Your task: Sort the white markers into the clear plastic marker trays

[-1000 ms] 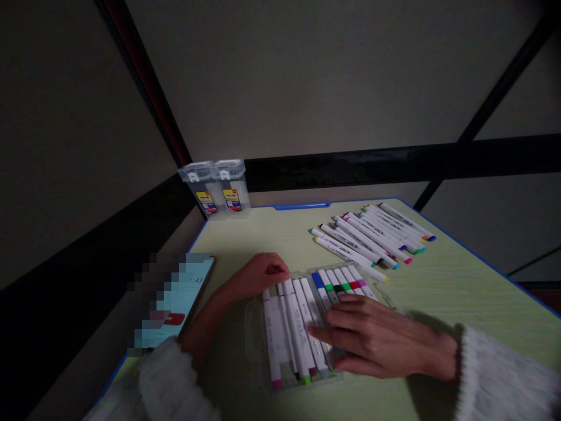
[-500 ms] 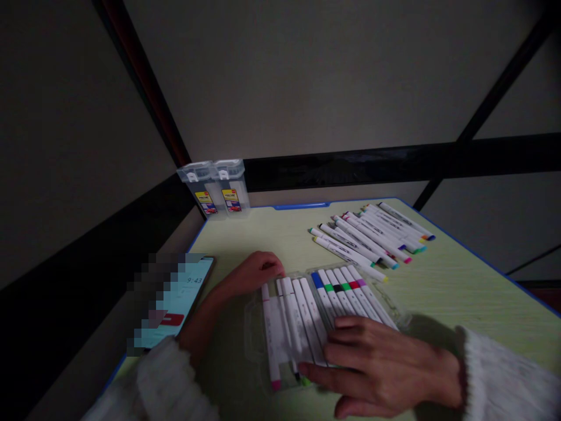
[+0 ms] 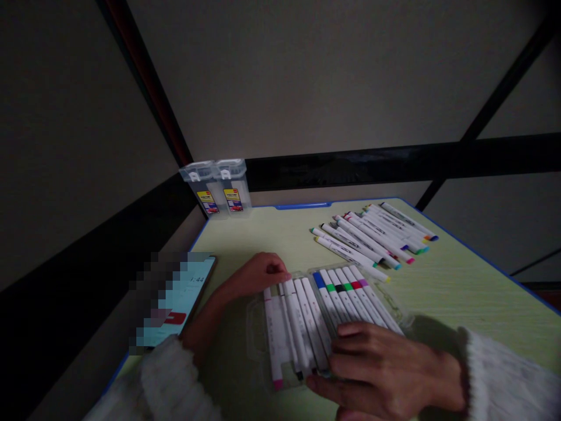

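A clear plastic marker case (image 3: 256,345) lies unfolded on the table with white markers in both halves. In its right half, several markers (image 3: 350,292) show blue, green, black, red and purple bands. The left half holds a pink-capped marker (image 3: 274,345) at its outer side and several others beside it. At the far end of that half, my left hand (image 3: 260,273) is closed, its thumb and fingertips on the top end of a white marker (image 3: 294,316). My right hand (image 3: 372,368) lies over the near ends of the markers, fingers stretched out, hiding part of the case.
Loose markers (image 3: 372,234) with coloured ends lie in a spread pile at the back right. Two clear lidded boxes (image 3: 225,187) stand at the back left corner. A phone (image 3: 179,304), partly blurred out, is by the left edge. Wall panels (image 3: 328,88) rise behind the table.
My right hand has shifted slightly right and down along the near marker ends. My left thumb has come onto the marker's top end. The view has moved a little.
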Action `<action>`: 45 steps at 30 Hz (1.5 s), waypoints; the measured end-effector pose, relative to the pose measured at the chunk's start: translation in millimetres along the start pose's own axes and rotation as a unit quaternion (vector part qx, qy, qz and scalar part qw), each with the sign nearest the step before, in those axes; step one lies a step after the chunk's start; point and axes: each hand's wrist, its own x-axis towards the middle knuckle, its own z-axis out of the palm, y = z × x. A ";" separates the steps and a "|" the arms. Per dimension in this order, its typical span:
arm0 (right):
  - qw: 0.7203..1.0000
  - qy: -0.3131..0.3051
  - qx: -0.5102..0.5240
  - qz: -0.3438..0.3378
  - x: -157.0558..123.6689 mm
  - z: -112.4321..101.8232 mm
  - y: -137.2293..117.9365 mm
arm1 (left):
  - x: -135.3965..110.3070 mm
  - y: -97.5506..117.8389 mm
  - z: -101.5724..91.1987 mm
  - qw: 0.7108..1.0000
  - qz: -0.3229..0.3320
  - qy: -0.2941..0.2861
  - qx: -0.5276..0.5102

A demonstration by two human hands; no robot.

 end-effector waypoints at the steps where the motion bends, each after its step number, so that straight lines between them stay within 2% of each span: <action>1: 1.000 0.008 -0.005 0.000 -0.7 1.0 0.3 | -0.4 0.5 1.3 1.000 -0.009 0.004 0.001; 11: 1.000 0.013 -0.010 0.016 1.1 1.5 -0.7 | -2.0 5.7 4.3 0.999 -0.008 0.024 0.027; 22: 0.998 -0.052 -0.002 0.027 -0.4 2.4 0.1 | -3.1 1.7 -1.8 0.999 -0.016 0.020 -0.022; 33: 0.998 -0.051 0.009 0.043 5.1 5.3 -0.8 | -3.2 -4.7 -9.6 0.999 -0.036 -0.007 -0.028; 39: 0.994 -0.096 0.027 0.049 6.1 6.0 -1.8 | -3.2 -5.0 -11.9 0.998 -0.038 -0.016 -0.038; 45: 0.991 -0.113 0.022 0.064 5.3 5.7 -2.9 | -3.9 -5.4 -13.9 0.998 -0.047 -0.019 -0.036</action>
